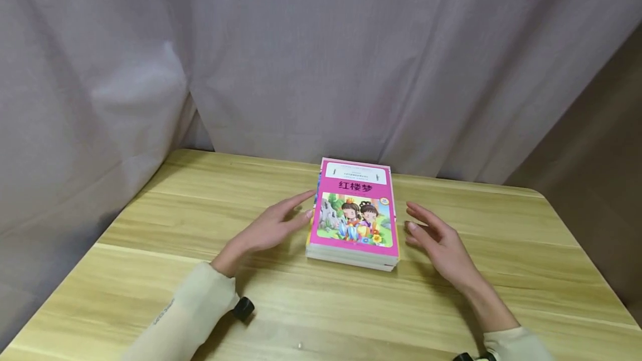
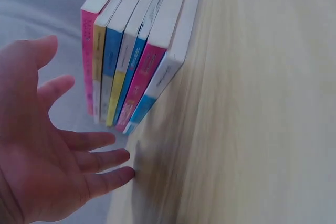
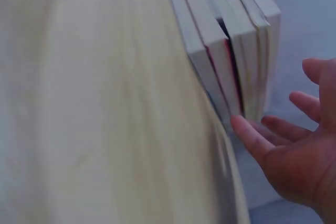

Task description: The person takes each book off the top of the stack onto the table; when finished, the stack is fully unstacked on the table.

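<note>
A stack of several books (image 1: pixel 353 213) lies on the wooden table, its top one a pink book with a picture of two cartoon figures. Coloured spines (image 2: pixel 121 72) face my left hand (image 1: pixel 268 227), whose fingers are spread beside the stack's left side. In the left wrist view a gap shows between that hand and the spines. My right hand (image 1: pixel 441 247) is at the stack's right side, fingers loosely extended, holding nothing. White page edges (image 3: pixel 231 40) face it in the right wrist view; whether a fingertip touches them I cannot tell.
The wooden table (image 1: pixel 321 311) has rounded far corners. Grey curtain cloth (image 1: pixel 311 60) hangs just behind its far edge and along the left. A small black object (image 1: pixel 243 309) sits at the left sleeve's cuff, another (image 1: pixel 463 356) at the right cuff.
</note>
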Demonstrator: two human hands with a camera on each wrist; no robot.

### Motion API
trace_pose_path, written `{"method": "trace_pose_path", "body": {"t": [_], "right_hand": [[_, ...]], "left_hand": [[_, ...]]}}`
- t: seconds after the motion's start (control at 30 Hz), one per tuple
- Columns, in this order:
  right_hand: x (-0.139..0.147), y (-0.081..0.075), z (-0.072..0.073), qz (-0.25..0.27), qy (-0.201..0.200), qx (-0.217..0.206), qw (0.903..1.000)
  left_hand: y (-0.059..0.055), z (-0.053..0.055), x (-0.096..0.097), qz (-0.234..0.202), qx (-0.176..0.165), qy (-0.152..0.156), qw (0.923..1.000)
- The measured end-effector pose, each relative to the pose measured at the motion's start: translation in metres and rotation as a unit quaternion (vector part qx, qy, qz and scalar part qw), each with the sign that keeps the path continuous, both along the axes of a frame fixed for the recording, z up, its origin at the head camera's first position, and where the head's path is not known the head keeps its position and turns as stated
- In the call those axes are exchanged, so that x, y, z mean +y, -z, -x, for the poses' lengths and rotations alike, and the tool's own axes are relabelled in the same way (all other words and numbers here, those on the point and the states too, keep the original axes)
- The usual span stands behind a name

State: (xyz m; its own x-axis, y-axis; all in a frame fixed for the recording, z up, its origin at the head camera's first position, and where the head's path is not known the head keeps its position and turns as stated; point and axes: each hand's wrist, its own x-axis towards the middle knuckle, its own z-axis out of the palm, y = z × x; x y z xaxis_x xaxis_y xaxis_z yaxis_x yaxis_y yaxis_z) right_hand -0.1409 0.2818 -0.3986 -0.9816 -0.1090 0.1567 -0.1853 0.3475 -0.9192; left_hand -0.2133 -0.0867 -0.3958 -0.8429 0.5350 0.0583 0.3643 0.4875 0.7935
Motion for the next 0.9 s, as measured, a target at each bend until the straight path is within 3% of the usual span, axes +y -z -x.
{"method": "trace_pose_path", "body": {"t": [0.13, 0.37, 0.57, 0.9], "right_hand": [[-0.009, 0.007, -0.001, 0.042, -0.029, -0.027, 0.9983], [-0.015, 0.012, -0.001, 0.012, -0.035, -0.045, 0.9983], [-0.016, 0.013, -0.003, 0.016, -0.045, -0.065, 0.9967], [-0.017, 0.013, 0.001, 0.01, -0.043, -0.063, 0.997]], "left_hand": [[0.001, 0.01, 0.014, -0.03, -0.018, 0.015, 0.9993], [0.0, 0.027, 0.03, -0.036, -0.004, 0.04, 0.9985], [0.002, 0.03, 0.033, -0.007, -0.025, 0.038, 0.9989], [0.001, 0.032, 0.021, -0.04, -0.066, 0.046, 0.9959]]}}
